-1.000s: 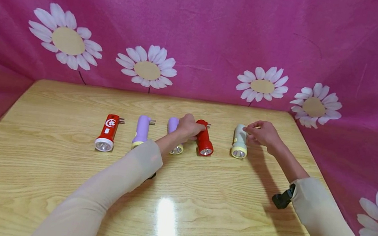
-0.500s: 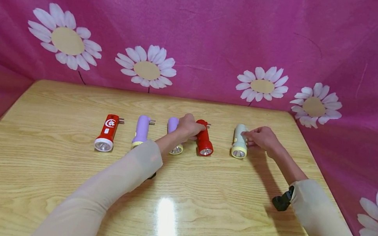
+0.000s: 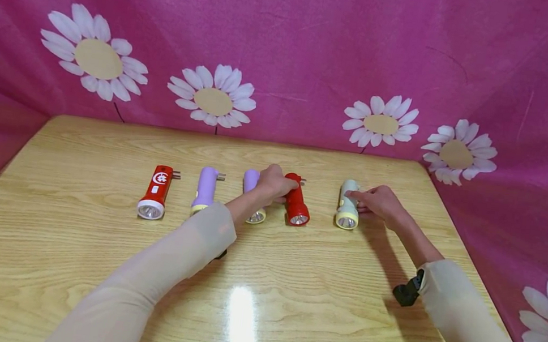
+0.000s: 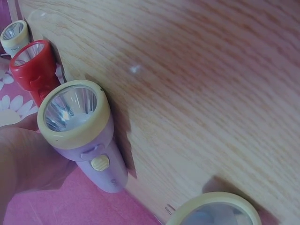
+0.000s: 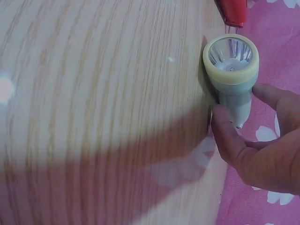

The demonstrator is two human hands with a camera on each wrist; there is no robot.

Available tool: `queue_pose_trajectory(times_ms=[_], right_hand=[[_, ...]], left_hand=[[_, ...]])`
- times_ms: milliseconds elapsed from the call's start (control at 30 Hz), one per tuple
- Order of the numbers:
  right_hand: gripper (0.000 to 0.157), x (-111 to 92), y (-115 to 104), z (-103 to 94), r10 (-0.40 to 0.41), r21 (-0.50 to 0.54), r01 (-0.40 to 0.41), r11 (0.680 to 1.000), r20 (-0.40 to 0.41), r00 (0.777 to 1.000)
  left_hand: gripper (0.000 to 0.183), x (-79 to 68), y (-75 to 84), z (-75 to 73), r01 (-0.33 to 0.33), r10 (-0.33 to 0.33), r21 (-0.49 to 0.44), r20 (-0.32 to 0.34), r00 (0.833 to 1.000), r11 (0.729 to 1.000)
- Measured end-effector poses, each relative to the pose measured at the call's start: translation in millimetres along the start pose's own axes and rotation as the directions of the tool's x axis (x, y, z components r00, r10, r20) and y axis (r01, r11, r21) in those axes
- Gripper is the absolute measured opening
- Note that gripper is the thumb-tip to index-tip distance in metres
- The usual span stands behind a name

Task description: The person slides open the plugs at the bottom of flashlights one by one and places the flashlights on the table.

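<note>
My left hand (image 3: 272,185) reaches to the red flashlight (image 3: 296,205), its fingertips gripping the upper body. Under the same hand and partly hidden lies a purple flashlight (image 3: 251,179) with a cream rim; it stands large in the left wrist view, the hand behind it. At the right, my right hand (image 3: 382,202) pinches the body of a pale grey-green flashlight (image 3: 348,198) with a yellow rim. In the right wrist view its fingers (image 5: 225,131) lie on both sides of that flashlight. All lie flat, lamp ends toward me.
Farther left lie another purple flashlight (image 3: 206,185), partly behind my left sleeve, and a red flashlight with a white rim (image 3: 156,191). Metal plug prongs stick out from some of them. Behind the wooden table (image 3: 289,298) hangs a pink cloth (image 3: 298,54) with daisies.
My right hand has come down and slightly toward me along the grey-green flashlight, its fingertip now reaching over the body. My left hand and the flashlights look unmoved.
</note>
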State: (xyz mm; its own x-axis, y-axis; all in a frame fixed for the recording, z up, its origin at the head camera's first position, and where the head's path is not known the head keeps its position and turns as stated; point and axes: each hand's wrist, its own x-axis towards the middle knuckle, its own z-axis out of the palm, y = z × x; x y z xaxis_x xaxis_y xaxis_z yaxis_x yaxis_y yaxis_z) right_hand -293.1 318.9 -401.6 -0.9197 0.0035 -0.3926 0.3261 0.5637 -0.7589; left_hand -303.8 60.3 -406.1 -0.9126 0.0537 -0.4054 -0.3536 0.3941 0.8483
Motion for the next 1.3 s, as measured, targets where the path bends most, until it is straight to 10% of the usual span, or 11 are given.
queue_pose_trajectory(times_ms=[1300], right_hand=[[0.037,5.5,-11.1,6.2,0.049,-0.037,-0.048,0.998,0.019,0.999]], left_hand=[[0.028,-0.1,1.1,-1.6,0.02,-0.02,-0.025,-0.003,1.0,0.999]])
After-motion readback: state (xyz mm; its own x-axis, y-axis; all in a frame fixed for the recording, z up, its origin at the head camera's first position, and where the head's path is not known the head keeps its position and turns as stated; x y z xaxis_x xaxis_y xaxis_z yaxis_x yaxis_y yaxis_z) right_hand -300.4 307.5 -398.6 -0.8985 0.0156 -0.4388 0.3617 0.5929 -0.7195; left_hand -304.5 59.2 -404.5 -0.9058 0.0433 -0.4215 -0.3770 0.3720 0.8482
